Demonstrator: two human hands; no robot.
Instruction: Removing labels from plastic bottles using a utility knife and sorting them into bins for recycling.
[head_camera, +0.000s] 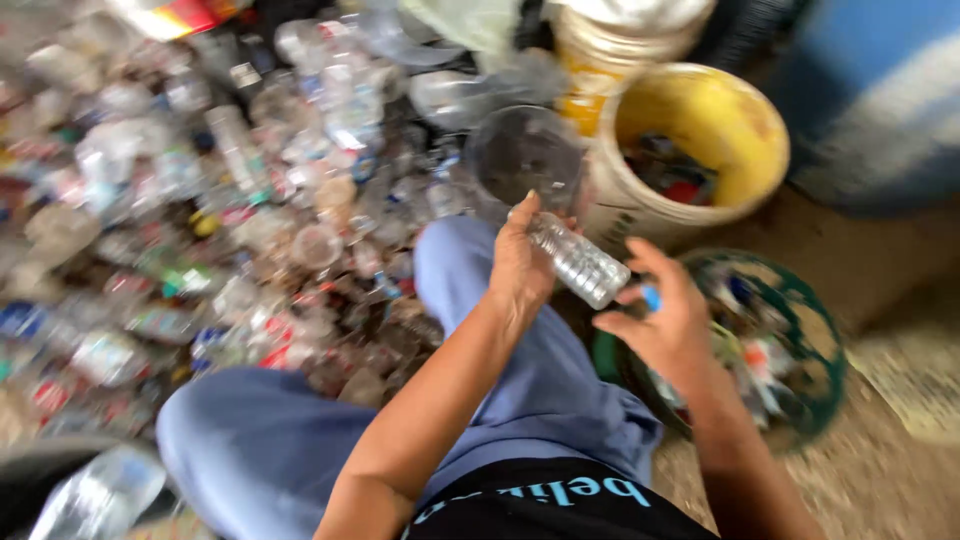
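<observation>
I see left hand (520, 262) gripping clear bottle (577, 262); right hand (665, 320) pinching blue cap (651, 297) just beside its mouth, above green basket (815, 400). Yellow bucket (735, 120) behind.

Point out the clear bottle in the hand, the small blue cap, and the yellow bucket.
clear plastic bottle (580, 262), head view, on its ribbed body
blue cap (651, 297), head view, on the cap held at the right hand's fingertips
yellow bucket (745, 125), head view, on its bare inner wall
</observation>
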